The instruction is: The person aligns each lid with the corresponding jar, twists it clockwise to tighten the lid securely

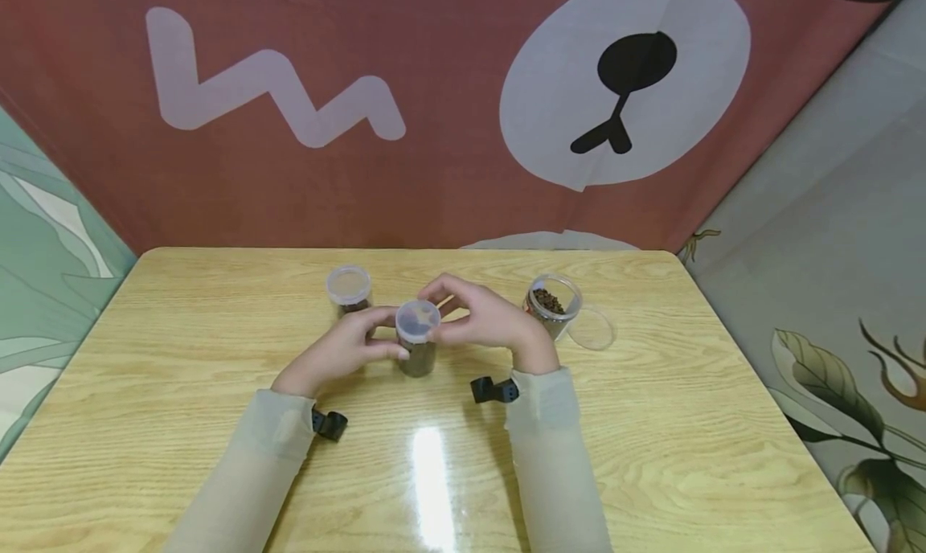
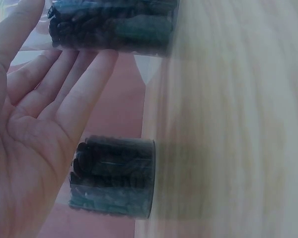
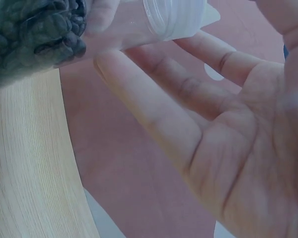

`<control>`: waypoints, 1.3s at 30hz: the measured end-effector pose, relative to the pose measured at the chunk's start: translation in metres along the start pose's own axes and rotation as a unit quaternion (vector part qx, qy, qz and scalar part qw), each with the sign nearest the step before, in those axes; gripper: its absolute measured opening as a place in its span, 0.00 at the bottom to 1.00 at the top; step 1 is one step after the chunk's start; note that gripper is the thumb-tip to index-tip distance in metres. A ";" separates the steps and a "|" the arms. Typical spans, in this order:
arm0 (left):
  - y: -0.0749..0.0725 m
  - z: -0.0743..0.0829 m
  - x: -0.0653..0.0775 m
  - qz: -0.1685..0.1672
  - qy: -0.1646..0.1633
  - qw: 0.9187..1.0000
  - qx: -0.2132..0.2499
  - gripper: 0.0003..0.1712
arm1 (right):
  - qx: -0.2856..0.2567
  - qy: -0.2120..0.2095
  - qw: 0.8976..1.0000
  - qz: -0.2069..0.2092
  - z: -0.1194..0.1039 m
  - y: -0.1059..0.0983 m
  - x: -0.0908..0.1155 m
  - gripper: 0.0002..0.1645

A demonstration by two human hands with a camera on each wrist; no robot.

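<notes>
A clear jar of dark beans (image 1: 417,362) stands upright in front of me, between both hands. My left hand (image 1: 346,348) holds its left side, thumb in front and fingers behind. In the left wrist view its beans show as dark, shiny ovals. On top is a translucent lid (image 1: 417,318) with a small tab, seen in the right wrist view. My right hand (image 1: 481,316) pinches this lid at its rim, thumb at the near side and bent forefinger at the far side. Whether the jar's base touches the table cannot be told.
Behind my left hand stands another lidded jar (image 1: 349,286) with dark contents. To the right, an open jar (image 1: 553,312) holds brown bits, and a clear round lid (image 1: 591,329) lies flat beside it. All are on a wooden table (image 1: 651,440) against a reddish cloth (image 1: 448,191).
</notes>
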State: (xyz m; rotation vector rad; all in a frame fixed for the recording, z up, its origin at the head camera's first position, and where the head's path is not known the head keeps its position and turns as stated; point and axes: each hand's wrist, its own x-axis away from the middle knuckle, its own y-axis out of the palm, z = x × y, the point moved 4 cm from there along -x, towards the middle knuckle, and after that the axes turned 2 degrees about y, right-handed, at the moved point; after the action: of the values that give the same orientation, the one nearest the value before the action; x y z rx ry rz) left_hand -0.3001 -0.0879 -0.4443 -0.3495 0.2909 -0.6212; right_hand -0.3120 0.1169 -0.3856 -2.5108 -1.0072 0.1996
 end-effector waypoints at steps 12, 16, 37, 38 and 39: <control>0.000 -0.001 0.001 0.007 0.002 1.000 -0.005 0.30 | 0.011 0.010 1.000 0.011 -0.002 0.001 -0.003 0.24; 0.000 0.000 0.001 0.006 0.005 1.000 -0.004 0.30 | 0.008 0.016 1.000 0.010 -0.002 0.001 -0.002 0.28; 0.002 -0.002 0.000 -0.001 0.008 0.999 0.038 0.29 | -0.005 -0.005 1.000 -0.012 0.002 -0.001 0.000 0.28; 0.002 -0.002 0.000 0.000 0.007 0.999 0.037 0.29 | -0.006 -0.004 1.000 -0.012 0.002 0.000 0.000 0.28; 0.002 -0.002 0.000 0.000 0.005 0.999 0.035 0.29 | -0.006 -0.004 1.000 -0.012 0.002 0.000 0.000 0.28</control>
State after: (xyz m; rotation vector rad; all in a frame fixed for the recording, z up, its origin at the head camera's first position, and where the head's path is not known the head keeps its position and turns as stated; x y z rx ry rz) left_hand -0.2996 -0.0869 -0.4467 -0.2793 0.2785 -0.6311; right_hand -0.3129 0.1179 -0.3872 -2.5086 -1.0440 0.1977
